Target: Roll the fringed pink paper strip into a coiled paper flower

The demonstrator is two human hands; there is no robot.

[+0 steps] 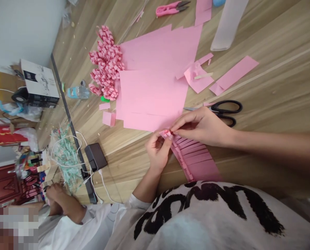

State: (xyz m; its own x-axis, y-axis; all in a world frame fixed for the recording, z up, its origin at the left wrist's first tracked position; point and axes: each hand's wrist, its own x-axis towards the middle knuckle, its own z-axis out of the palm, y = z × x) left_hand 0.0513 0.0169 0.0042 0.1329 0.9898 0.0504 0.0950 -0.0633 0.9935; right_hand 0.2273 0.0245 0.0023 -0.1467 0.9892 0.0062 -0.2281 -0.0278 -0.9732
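Note:
Pinched between thumb and fingers, the rolled end of a fringed pink paper strip (200,159) is in my left hand (158,151). My right hand (203,126) comes from the right, its thumb and index fingertips closed at the same rolled end. The strip's cut slits fan out below my right hand, and its lower end reaches my shirt. Large pink paper sheets (155,86) lie just beyond my hands. Black-handled scissors (226,107) rest beside my right hand, the blades partly hidden behind it.
Curled pink paper flowers (106,66) are piled beyond the sheets. Pink snips (172,8) and paper scraps (235,74) lie farther right. At left are a black power box (95,156) with white cables, a bottle (78,92), and another person's hands (56,192).

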